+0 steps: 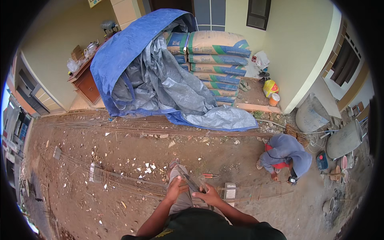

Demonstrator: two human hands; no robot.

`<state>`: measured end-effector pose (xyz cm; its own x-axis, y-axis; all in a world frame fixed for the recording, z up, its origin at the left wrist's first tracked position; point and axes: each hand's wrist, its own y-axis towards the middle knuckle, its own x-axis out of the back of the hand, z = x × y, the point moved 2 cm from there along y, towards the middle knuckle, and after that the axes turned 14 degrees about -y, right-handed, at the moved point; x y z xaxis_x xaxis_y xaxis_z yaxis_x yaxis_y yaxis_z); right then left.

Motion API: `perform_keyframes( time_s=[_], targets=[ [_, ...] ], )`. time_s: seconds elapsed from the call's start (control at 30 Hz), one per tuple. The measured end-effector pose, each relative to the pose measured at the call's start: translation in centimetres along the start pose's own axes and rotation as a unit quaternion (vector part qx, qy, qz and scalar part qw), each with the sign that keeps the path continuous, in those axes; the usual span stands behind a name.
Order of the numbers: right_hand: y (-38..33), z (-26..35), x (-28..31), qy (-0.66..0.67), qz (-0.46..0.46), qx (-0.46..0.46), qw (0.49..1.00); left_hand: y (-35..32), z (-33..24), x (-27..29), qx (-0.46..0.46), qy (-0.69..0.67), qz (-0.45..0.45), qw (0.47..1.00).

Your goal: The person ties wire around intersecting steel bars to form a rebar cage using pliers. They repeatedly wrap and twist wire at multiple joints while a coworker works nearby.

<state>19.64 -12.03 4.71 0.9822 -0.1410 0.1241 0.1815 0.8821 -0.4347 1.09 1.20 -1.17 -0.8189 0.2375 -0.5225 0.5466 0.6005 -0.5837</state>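
Observation:
My right hand (209, 195) is closed around a long, narrow grey thing (189, 181), slanting in front of my body above my leg. Its exact kind is hard to make out. Just left of it is my left hand (175, 190), its fingers bent inward near the grey thing; whatever they pinch is too small to see. Beneath me a long cage of thin steel rebar (132, 184) lies along the ground, with a pale block (230, 193) at it right of my hands. Red-handled pincers (211, 175) lie on the dirt just beyond my right hand.
A person in a grey hooded top (290, 154) crouches at the right end of the rebar. Ahead, a blue and silver tarp (136, 52) partly covers stacked cement bags (218, 60). Concrete cylinders (345, 140) and buckets (329, 205) stand at right. White shards (149, 168) litter the dirt.

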Motion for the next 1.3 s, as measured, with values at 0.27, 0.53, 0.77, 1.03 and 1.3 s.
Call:
perform_keyframes(
  time_s=[0.27,0.53,0.77,1.03,1.3],
  targets=[
    [23.8,2.1,15.0,0.019,-0.306,-0.078,0.949,28.7,-3.9,5.0,0.192,0.204,-0.030,0.959],
    [54.1,28.3,44.8,-0.157,-0.524,0.089,0.832,50.9,-18.5,-0.7,0.021,0.083,0.006,0.996],
    [69.4,47.9,58.8,-0.461,-0.581,0.025,0.671,55.3,-21.3,3.2,0.145,0.144,-0.073,0.976],
    [69.1,41.2,55.1,-0.440,-0.685,0.145,0.562,54.8,-15.5,13.1,0.168,0.125,-0.091,0.973],
    [45.4,8.8,32.6,-0.355,-0.301,-0.124,0.876,49.5,-14.0,6.5,0.046,0.380,0.052,0.922]
  ],
)
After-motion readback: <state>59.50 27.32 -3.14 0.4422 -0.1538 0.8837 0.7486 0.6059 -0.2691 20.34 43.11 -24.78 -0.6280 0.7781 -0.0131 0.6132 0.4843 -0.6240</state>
